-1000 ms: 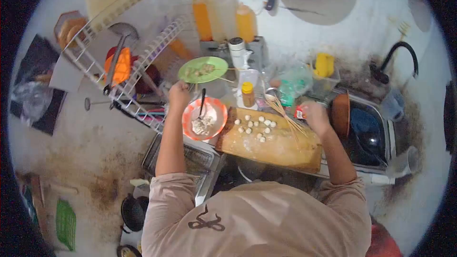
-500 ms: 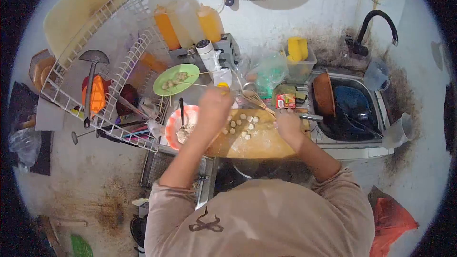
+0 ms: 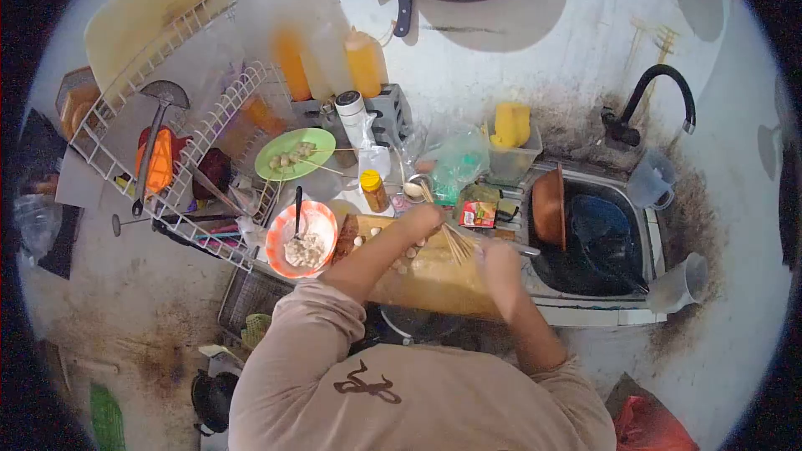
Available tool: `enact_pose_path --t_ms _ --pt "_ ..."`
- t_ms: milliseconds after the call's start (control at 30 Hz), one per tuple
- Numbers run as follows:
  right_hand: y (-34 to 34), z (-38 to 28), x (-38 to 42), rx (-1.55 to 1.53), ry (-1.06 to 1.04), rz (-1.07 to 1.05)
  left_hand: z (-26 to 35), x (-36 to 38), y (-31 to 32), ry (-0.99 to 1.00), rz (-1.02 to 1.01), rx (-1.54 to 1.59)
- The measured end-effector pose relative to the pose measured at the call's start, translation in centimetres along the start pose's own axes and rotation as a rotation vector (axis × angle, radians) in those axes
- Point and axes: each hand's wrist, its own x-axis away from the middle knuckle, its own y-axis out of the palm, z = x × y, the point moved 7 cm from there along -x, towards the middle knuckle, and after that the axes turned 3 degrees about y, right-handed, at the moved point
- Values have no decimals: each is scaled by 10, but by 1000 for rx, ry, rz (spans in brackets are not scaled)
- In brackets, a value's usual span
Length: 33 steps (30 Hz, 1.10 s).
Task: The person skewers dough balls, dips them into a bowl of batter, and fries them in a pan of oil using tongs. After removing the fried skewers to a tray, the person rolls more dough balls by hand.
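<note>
My left hand [image 3: 424, 220] reaches across the wooden cutting board [image 3: 434, 286] and rests on a bundle of thin bamboo skewers [image 3: 455, 242]. My right hand [image 3: 498, 257] lies at the board's right end, beside the skewers' lower tips. Whether either hand grips a skewer is hidden. Several small white dough balls [image 3: 361, 240] lie on the board under my left forearm. An orange bowl [image 3: 277, 244] with white filling and a spoon [image 3: 297, 200] stands left of the board. Behind it, a green plate [image 3: 294, 153] holds finished skewers.
A sink [image 3: 643, 242] with a brown bowl [image 3: 549, 205] and a black faucet [image 3: 660, 96] is on the right. A white dish rack [image 3: 167, 159] fills the left. Orange bottles [image 3: 363, 63], a yellow-capped jar [image 3: 373, 190] and a red packet [image 3: 477, 214] stand behind the board.
My left hand went from the green plate across the board to the skewers. My right hand slid down to the board's right end. The view shifted.
</note>
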Motion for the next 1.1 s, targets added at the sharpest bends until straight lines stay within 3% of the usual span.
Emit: enact_pose_path --t_ms 67,133,200,300,333,433,533,633,667,767,800,833,867,900,967,1067,1100 --pt "-18 23 10 110 101 -123 4 0 -15 28 67 -1" --pt "-78 30 19 -66 60 121 0 -3 -16 -12 35 6" --pt "-118 52 24 -106 250 128 -13 -5 -7 -126 -98 20" --pt "-153 68 33 -327 396 234 12 -3 -60 -66 218 -2" --pt "-155 67 32 -367 409 199 19 -1 -76 -128 270 180" --pt "-139 55 22 -492 260 125 43 3 -102 -94 569 1355" --pt "-134 31 3 -426 167 81 90 24 -151 -121 444 2154" --pt "-138 7 -18 -389 -33 70 61 62 -133 -419 372 1493" --pt "-142 -3 -26 -387 -112 48 60 76 -141 -414 391 1201" --pt "-144 -44 -53 -291 -322 -55 67 115 -147 -334 409 980" --pt "-144 -69 -59 -276 -401 -104 79 128 -153 -333 304 988" --pt "-141 -90 -66 -260 -477 -150 86 141 -157 -435 254 1020" --pt "-114 -99 -79 -56 -537 -206 94 154 -160 -536 201 1052" --pt "-113 -129 -84 -143 -672 -143 99 167 -156 -636 145 1083" --pt "-100 -186 -101 -294 -824 -134 85 199 -138 -637 482 1059" --pt "-39 -255 -162 -585 -745 -278 88 247 -143 -725 638 945" --pt "-1 -278 -186 -381 -822 -270 90 261 -143 -734 688 908"
